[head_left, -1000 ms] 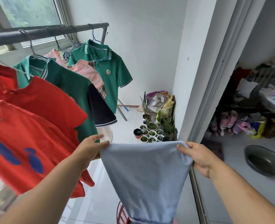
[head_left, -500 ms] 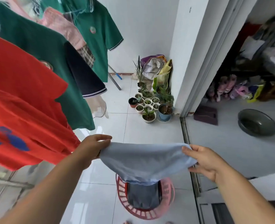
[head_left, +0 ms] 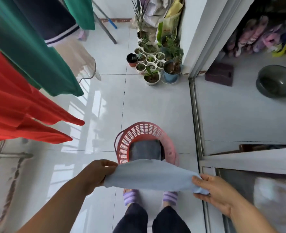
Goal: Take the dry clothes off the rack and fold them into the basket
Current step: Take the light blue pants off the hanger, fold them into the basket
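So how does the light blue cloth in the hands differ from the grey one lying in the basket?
Colour: the light blue cloth is pale, the grey cloth darker. Support: the light blue cloth hangs stretched between the left hand and right hand, each gripping an end; the grey cloth lies flat in the bottom of the red basket, untouched. Both are plain, with no visible print.

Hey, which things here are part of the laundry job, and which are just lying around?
Part of the job: light blue cloth, pinched by left hand and right hand; red basket with a folded grey garment inside; red shirts and green shirt, hanging.

Just lying about: potted plants; grey basin; dark mat.
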Tool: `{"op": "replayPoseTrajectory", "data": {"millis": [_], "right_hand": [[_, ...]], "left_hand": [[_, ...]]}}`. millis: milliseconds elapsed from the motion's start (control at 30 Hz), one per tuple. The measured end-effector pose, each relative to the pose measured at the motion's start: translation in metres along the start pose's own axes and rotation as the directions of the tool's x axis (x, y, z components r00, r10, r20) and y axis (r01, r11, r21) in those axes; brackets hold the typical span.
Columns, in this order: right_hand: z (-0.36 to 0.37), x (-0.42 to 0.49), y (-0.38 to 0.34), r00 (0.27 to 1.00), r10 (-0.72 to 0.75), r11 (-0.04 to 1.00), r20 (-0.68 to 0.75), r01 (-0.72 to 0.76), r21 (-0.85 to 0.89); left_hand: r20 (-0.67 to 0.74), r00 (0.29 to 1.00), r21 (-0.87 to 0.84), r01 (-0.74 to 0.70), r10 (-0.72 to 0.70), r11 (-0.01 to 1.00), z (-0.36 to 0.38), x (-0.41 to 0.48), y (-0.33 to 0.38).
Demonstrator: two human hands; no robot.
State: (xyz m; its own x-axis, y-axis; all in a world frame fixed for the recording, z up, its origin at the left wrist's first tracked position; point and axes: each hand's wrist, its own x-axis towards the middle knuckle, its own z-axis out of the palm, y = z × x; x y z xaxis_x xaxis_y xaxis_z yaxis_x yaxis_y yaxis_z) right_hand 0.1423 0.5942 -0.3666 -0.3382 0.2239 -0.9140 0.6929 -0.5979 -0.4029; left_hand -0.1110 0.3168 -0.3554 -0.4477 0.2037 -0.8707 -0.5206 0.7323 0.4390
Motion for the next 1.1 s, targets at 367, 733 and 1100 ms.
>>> {"op": "replayPoseTrajectory", "data": {"millis": [367,733,1100], "right_hand": [[-0.002,0.004,0.043,0.986,0.158,0.971,0.061,-0.144,-0.192],[0.014,0.010,-0.003,0.968,-0.129,0.986,0.215,0.102,0.133],[0.023,0.031,-0.012,0.995,-0.085,0.952,0.052,0.066,0.299]], "left_hand": [[0.034,0.987,0.190,0.149,-0.158,0.970,0.019,0.011,-0.051],[0.131,0.968,0.044,-0.222,0.215,0.974,-0.006,0.012,-0.011],[0.040,0.963,-0.005,-0.267,0.267,0.964,0.007,0.022,-0.003]]}}
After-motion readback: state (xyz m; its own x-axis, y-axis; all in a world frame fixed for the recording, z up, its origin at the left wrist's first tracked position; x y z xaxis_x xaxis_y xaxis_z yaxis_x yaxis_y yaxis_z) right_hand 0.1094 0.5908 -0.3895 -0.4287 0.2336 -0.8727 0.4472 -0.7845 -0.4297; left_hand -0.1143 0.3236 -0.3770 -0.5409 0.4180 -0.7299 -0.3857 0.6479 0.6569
